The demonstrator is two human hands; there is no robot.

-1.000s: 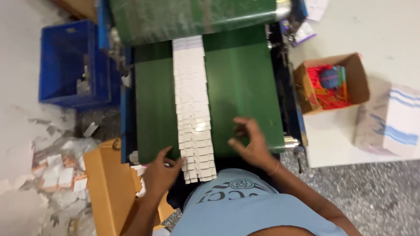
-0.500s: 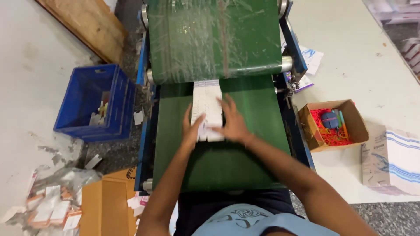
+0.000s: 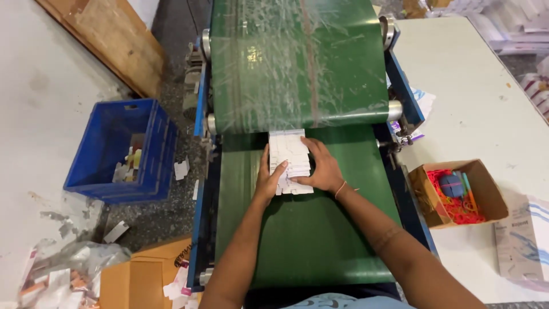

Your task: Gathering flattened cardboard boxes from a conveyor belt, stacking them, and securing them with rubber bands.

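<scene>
A short row of flat white cartons (image 3: 289, 153) lies on the green conveyor belt (image 3: 309, 229), its far end just under the upper belt roller (image 3: 297, 63). My left hand (image 3: 269, 178) presses against the left side and near end of the row. My right hand (image 3: 323, 169) lies on its right side, fingers spread over the cartons. Both arms reach forward over the belt.
A blue crate (image 3: 117, 151) with small items stands on the floor at left. A brown carton (image 3: 137, 280) and scattered scraps lie at lower left. On the white table at right sit an open box of red bands (image 3: 457, 191) and a white printed pack (image 3: 523, 240).
The long row of cartons has been gathered into a short stack and pushed up the belt toward the roller. My hands moved forward with it.
</scene>
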